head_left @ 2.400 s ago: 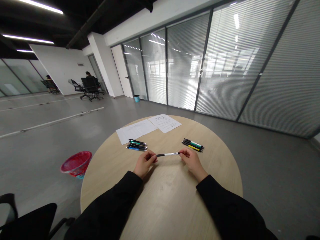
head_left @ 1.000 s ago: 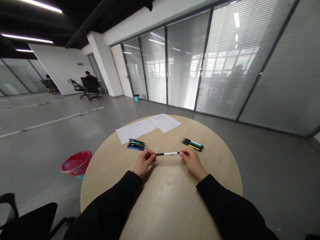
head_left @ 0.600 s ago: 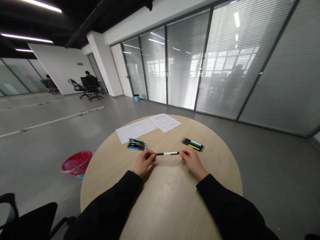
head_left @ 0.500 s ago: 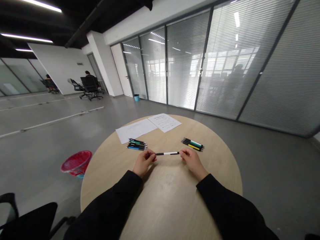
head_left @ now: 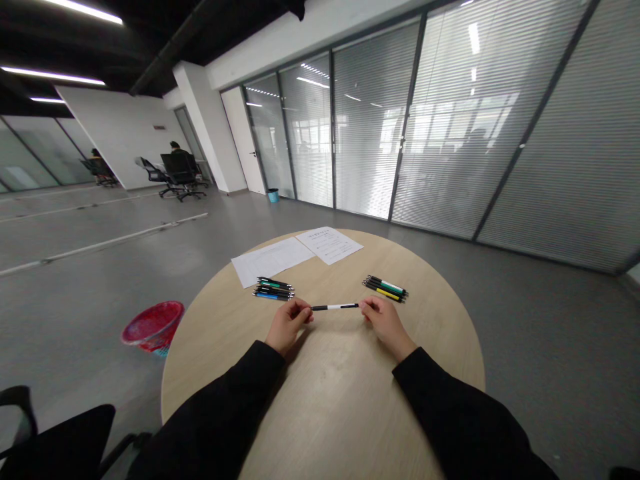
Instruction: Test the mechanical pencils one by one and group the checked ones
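A black and white pen [head_left: 334,307] lies level between my two hands, over the round wooden table [head_left: 330,400]. My left hand [head_left: 291,323] pinches its left end, and my right hand [head_left: 384,323] pinches the right end. Just beyond my left hand is a group of several pens [head_left: 273,288], dark with green and blue parts. Past my right hand lies another group of several pens [head_left: 385,289], with green, white and yellow parts.
Two printed sheets, one on the left [head_left: 273,261] and one on the right [head_left: 330,245], lie at the table's far side. A red-lined basket [head_left: 154,325] stands left of the table. A black chair [head_left: 65,443] is at the lower left.
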Demonstrator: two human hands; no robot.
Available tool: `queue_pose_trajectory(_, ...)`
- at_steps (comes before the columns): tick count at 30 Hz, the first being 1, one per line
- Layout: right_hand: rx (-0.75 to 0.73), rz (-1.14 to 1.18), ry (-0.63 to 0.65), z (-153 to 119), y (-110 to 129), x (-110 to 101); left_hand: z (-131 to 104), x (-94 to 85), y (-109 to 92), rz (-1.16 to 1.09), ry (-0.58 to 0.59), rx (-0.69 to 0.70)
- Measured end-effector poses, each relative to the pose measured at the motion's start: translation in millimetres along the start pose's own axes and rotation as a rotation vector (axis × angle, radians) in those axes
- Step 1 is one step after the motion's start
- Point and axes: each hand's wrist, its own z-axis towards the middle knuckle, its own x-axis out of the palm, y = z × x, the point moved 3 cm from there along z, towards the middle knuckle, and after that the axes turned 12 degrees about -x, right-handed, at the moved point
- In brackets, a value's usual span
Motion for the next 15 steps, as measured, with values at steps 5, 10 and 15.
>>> queue_pose_trajectory(5,-0.002,0.011,-0.002,-0.2,-1.5,1.2,-0.2,0.6,0.0,-0.006,0.001,0.002)
queue_pose_trajectory(10,0.002,0.016,-0.007,0.0,-3.3,1.1,0.5,0.2,1.3,-0.013,0.011,0.001)
queue_pose_trajectory(15,-0.002,-0.002,-0.003,0.3,-5.3,0.9,0.9,-0.4,2.8,-0.022,0.010,0.003)
